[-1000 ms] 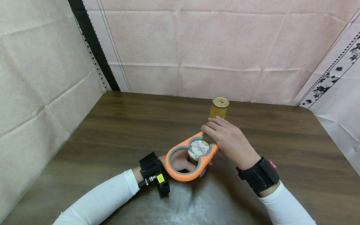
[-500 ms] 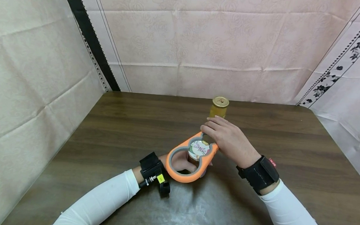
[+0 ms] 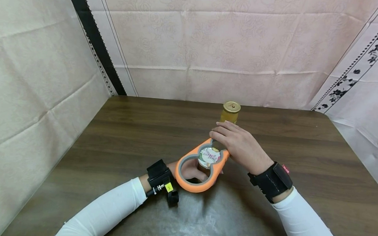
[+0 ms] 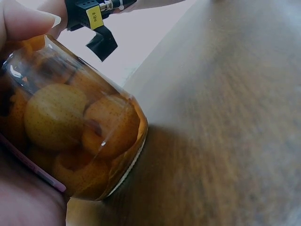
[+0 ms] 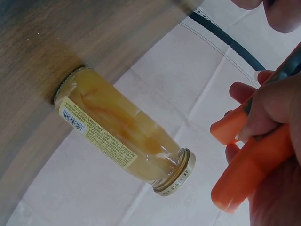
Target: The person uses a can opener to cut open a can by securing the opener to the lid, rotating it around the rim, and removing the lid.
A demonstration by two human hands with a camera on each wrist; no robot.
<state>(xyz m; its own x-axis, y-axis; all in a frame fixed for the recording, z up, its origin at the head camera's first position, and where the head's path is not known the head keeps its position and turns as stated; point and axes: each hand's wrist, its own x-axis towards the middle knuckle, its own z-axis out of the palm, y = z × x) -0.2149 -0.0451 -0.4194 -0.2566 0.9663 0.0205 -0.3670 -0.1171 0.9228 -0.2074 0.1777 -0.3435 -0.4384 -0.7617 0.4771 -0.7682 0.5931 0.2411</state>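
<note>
Opener (image 3: 196, 164) seated over fruit jar (image 4: 70, 141) lid, still on. Left hand (image 3: 190, 171) grips jar; right hand (image 3: 236, 145) clamps handle. Gold-lidded jar (image 3: 229, 113) at 12 o'clock, untouched.

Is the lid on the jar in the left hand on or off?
On. The printed lid sits on the jar, ringed by the orange opener.

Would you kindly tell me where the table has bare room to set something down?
The table is bare left of the orange opener and right of the right hand. It is crowded mid-table, around the fruit jar and gold-lidded jar.
</note>
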